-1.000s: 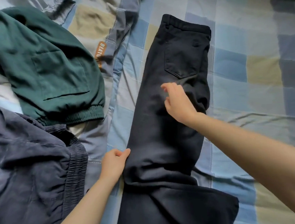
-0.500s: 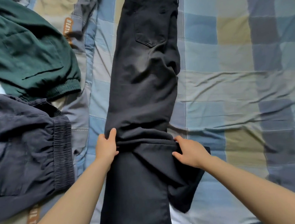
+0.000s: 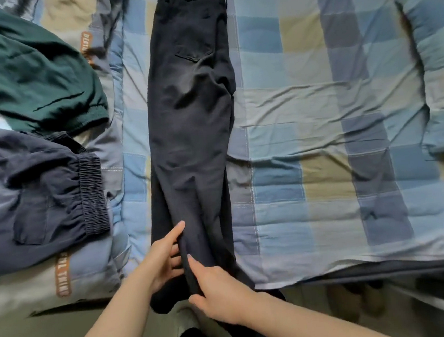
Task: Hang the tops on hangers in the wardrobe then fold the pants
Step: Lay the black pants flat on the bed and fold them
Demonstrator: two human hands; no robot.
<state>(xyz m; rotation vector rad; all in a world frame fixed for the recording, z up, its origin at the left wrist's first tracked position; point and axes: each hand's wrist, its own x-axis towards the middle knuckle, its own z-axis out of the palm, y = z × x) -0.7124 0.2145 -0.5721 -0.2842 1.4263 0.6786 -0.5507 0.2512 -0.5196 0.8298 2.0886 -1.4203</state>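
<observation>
head view, looking straight down: the black pants (image 3: 193,122) lie lengthwise on the checked bedspread (image 3: 306,140), waistband far from me, legs stacked 1 on the other, hems spilling off the near bed edge toward the floor. the risk i see from here: those hanging legs look heavy enough to drag the whole pair toward me, and if i lift only the top layer the 2 legs could slide apart and the fold come out crooked; there are also ripples around the pocket that could get pressed in. now the grip: my left hand (image 3: 164,258) lies on the leg near the knee with fingers fairly straight, some tucked under a raised ridge of fabric, touching rather than clamping. my right hand (image 3: 219,288) is curled narrow, pinching that same ridge just beside the left. off to my left, well apart, the green garment (image 3: 30,74) and the navy pants (image 3: 32,196) wait, a pillow (image 3: 436,71) far right.
</observation>
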